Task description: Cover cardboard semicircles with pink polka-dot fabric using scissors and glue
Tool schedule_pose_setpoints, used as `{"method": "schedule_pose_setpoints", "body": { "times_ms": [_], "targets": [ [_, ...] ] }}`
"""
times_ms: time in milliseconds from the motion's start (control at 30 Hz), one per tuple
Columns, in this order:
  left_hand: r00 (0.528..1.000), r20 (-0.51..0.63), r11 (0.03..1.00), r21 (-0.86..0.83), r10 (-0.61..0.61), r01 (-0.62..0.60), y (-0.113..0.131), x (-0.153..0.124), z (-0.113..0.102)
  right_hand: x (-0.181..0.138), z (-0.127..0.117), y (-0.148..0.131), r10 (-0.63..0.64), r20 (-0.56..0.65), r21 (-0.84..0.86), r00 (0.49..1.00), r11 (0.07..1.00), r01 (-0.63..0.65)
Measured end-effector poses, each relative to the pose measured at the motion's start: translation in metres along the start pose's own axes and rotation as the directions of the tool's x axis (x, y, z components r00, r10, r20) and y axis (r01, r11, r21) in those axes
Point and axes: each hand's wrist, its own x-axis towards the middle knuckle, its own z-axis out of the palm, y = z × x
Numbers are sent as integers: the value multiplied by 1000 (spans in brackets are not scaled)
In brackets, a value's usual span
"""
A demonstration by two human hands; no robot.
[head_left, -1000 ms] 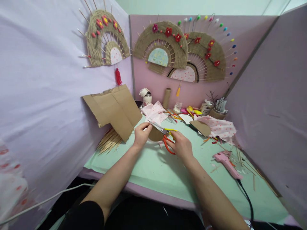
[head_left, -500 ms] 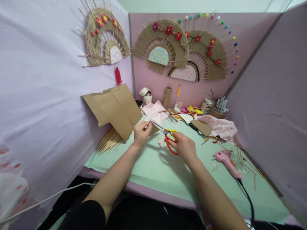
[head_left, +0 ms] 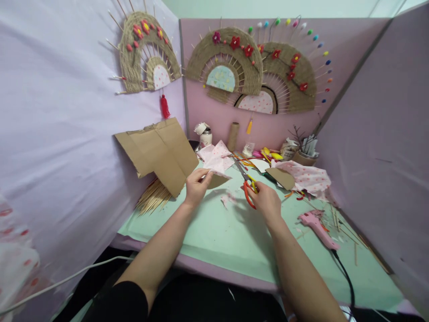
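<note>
Pinching, left hand [head_left: 196,187]: I see thumb and fingers closed on the near-left edge of a brown card piece [head_left: 217,181], likely so the rest sticks out free to the right. Pink spotted cloth [head_left: 216,154] sits just behind; can't tell if joined. Right fingers are curled round the handles of the scissors [head_left: 250,191], blades aimed away from me, apart from the card, probably to keep tips clear of the left hand. Scraps [head_left: 225,200] lie between on the green counter [head_left: 214,237]. Further out: glue gun [head_left: 320,230] right, seemingly parked within reach; cardboard sheet [head_left: 164,150] left, over sticks [head_left: 154,200].
</note>
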Motion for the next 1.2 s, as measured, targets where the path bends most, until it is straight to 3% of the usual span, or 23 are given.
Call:
{"method": "schedule_pose_setpoints", "body": {
  "times_ms": [100, 167, 233, 367, 533, 600, 667, 700, 767, 833, 867, 933, 1033, 1200],
  "targets": [
    [985, 43, 958, -225, -169, 175, -4, 5, -2, 13, 4, 18, 135, 84, -108, 987, 986, -126],
    [933, 130, 850, -384, -337, 360, -5, 8, -3, 19, 7, 28, 177, 134, -160, 975, 975, -155],
    [872, 243, 739, -464, -425, 489, -5, 9, -5, 22, 11, 35, 192, 173, -196, 966, 968, -157],
    [828, 399, 670, -492, -394, 556, 0, 7, -8, 23, 18, 40, 181, 256, -230, 950, 966, -122],
    [798, 458, 668, -456, -391, 589, 1, 4, -8, 26, 19, 42, 150, 274, -248, 950, 965, -81],
    [767, 484, 685, -385, -420, 618, -1, 3, -7, 26, 18, 39, 86, 190, -150, 978, 987, -58],
    [731, 534, 714, -299, -424, 633, -4, 2, -5, 23, 18, 31, -41, 101, 156, 994, 987, 25],
    [716, 563, 736, -257, -413, 626, -5, 1, -3, 21, 18, 25, -113, 80, 370, 990, 926, 76],
    [687, 620, 787, -176, -378, 591, -6, -1, 0, 13, 20, 11, -263, 135, 745, 955, 663, 77],
    [658, 667, 834, -100, -349, 543, -5, -3, 3, 5, 22, -3, -372, 203, 909, 906, 415, -33],
    [644, 686, 852, -66, -339, 519, -5, -4, 4, 1, 23, -9, -407, 220, 935, 887, 346, -73],
    [627, 703, 877, -12, -335, 481, -4, -5, 6, -5, 24, -17, -431, 223, 951, 875, 292, -99],
    [617, 700, 886, 51, -360, 460, -5, -6, 7, -9, 25, -19, -433, 220, 949, 874, 303, -89],
    [571, 708, 841, 59, -415, 538, -6, -7, 8, -7, 27, -14, -400, 254, 941, 881, 311, -130]
  ]
}}
